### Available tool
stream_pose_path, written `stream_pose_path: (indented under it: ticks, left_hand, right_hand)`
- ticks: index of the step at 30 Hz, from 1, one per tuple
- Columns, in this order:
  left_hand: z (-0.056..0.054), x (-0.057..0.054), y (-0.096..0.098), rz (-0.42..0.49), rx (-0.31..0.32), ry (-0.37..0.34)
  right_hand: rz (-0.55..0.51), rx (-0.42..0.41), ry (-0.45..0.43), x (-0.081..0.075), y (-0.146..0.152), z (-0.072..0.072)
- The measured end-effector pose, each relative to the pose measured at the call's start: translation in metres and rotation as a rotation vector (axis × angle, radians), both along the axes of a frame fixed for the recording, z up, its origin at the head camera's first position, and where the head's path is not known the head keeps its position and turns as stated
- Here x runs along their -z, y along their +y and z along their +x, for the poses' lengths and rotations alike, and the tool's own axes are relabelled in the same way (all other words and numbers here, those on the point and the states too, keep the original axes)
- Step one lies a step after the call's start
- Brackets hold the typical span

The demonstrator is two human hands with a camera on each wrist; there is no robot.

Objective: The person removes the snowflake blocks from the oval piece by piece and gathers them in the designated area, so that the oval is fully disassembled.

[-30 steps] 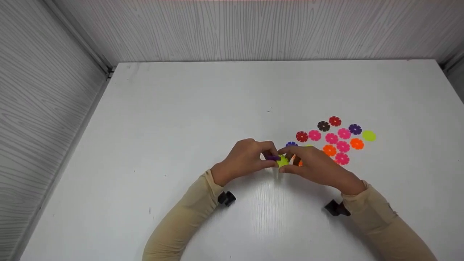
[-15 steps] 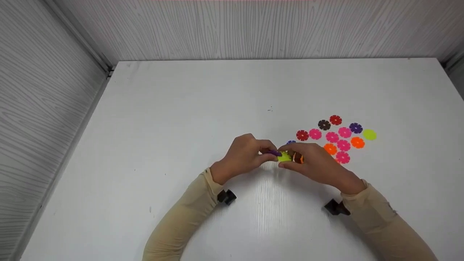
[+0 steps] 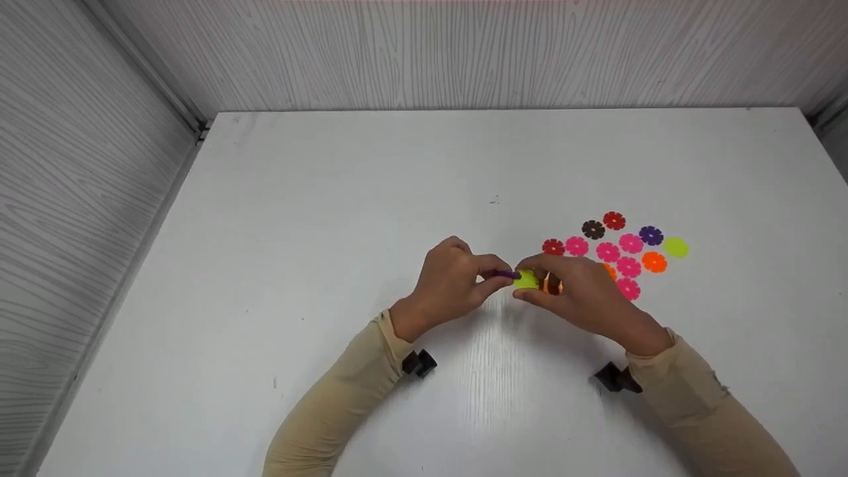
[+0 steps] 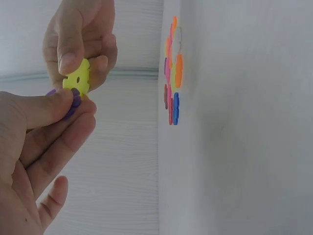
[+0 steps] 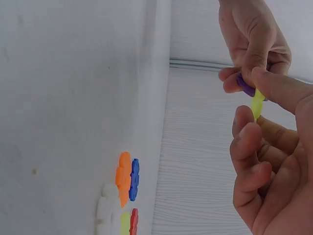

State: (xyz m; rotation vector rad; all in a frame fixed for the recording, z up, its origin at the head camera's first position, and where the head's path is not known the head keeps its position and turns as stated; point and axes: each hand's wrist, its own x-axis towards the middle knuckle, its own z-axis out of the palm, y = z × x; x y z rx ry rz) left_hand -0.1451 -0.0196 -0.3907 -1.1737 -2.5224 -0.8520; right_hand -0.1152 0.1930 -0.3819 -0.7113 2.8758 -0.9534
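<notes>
Just above the white table, both hands meet over two small notched plastic discs. My left hand (image 3: 454, 281) pinches a purple notched disc (image 4: 76, 102) between thumb and fingers. A yellow notched disc (image 3: 527, 279) is gripped at its edges by the thumb and fingers of my right hand (image 3: 589, 295). In the left wrist view the purple disc's edge overlaps the lower edge of the yellow one, the two set at an angle to each other. Fingertips hide part of the joint between them.
Several loose notched discs lie flat to the right, among them a brown disc (image 3: 593, 230), a purple disc (image 3: 651, 235), a yellow disc (image 3: 676, 248) and an orange disc (image 3: 654, 262). My right hand hides some of them. White wood-grain panels (image 3: 424, 53) stand behind the table (image 3: 331, 199).
Both hands have shifted slightly away from me and to the right, carrying the purple and yellow discs. The blue disc on the table is now hidden behind my right hand.
</notes>
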Motion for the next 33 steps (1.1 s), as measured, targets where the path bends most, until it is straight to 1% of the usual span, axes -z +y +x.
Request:
stream_pose_path:
  ticks: [2, 4, 6, 9, 11, 12, 15, 17, 18, 20, 24, 27, 30, 33]
  left_hand:
    - [0.001, 0.0, 0.001, 0.003, -0.017, 0.016]
    - [0.002, -0.001, 0.001, -0.002, -0.008, 0.011]
    - [0.001, -0.002, -0.001, -0.003, 0.021, -0.014]
    - [-0.003, -0.004, -0.006, 0.007, 0.056, -0.081]
    - [-0.007, -0.006, -0.012, 0.039, 0.049, -0.167]
    - [-0.01, -0.006, -0.014, 0.065, 0.042, -0.226]
    - [-0.017, -0.007, -0.021, 0.167, 0.001, -0.432]
    - [-0.02, -0.007, -0.023, 0.232, -0.023, -0.55]
    - [-0.022, -0.008, -0.023, 0.259, -0.027, -0.598]
    - [-0.024, -0.008, -0.022, 0.276, -0.044, -0.656]
    - [-0.03, -0.008, -0.019, 0.287, -0.059, -0.727]
    - [-0.037, -0.006, -0.015, 0.294, -0.066, -0.755]
    - [-0.047, -0.005, -0.01, 0.298, -0.066, -0.77]
    - [-0.057, -0.003, -0.002, 0.295, -0.069, -0.785]
  right_hand:
    - [0.002, 0.012, 0.035, 0.0, 0.0, 0.001]
    - [0.001, -0.007, 0.042, 0.001, 0.001, 0.001]
    - [-0.003, -0.039, 0.031, 0.001, 0.004, -0.001]
    - [-0.005, -0.07, -0.007, -0.002, 0.013, -0.004]
    - [-0.005, -0.062, -0.022, -0.006, 0.022, -0.006]
    - [-0.006, -0.049, -0.032, -0.008, 0.026, -0.007]
    - [-0.019, -0.001, -0.059, -0.015, 0.039, -0.009]
    - [-0.025, 0.021, -0.067, -0.018, 0.044, -0.011]
    - [-0.028, 0.033, -0.074, -0.019, 0.047, -0.011]
    - [-0.027, 0.054, -0.085, -0.019, 0.05, -0.013]
    - [-0.016, 0.089, -0.096, -0.02, 0.055, -0.015]
    - [-0.018, 0.102, -0.084, -0.02, 0.06, -0.016]
    - [-0.018, 0.117, -0.059, -0.019, 0.067, -0.015]
    - [0.007, 0.146, -0.073, -0.018, 0.077, -0.014]
